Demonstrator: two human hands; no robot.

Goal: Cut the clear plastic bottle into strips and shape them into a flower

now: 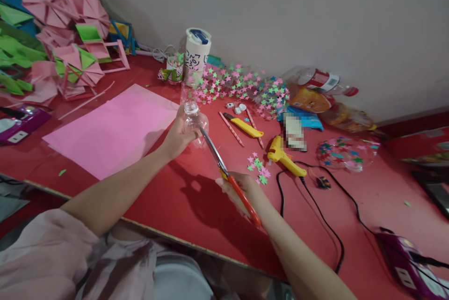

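Left hand point(178, 134) wrapped around a clear plastic bottle point(194, 120), fingers clamped on it, holding it tilted just above the red desk point(182, 197), near the right edge of a pink paper sheet point(112, 134)

Right hand point(242, 192) grips red-handled scissors point(224, 171), fingers closed through the handles; blades run up and left, their tips touching the bottle's side. Cannot tell how far the blades stand apart

Step in hand, as I judge it: cutting into the bottle wall, at or just past the first bite. Next move would call for a firm hold on the bottle, turning it against the blades while the thin plastic flexes; a slip toward the left fingers is the risk

Around:
- yellow glue gun point(282, 157) right of the scissors, its black cord point(308, 197) looping toward the near edge
- yellow craft knife point(245, 127) and 2 pencils just beyond
- scatter of small paper stars point(242, 84) farther back, a few near the glue gun
- white cup point(197, 54) by the wall
- folded paper shapes point(52, 33) piled far left

Nothing lies between hands and bottle; the cord sits close to the right forearm
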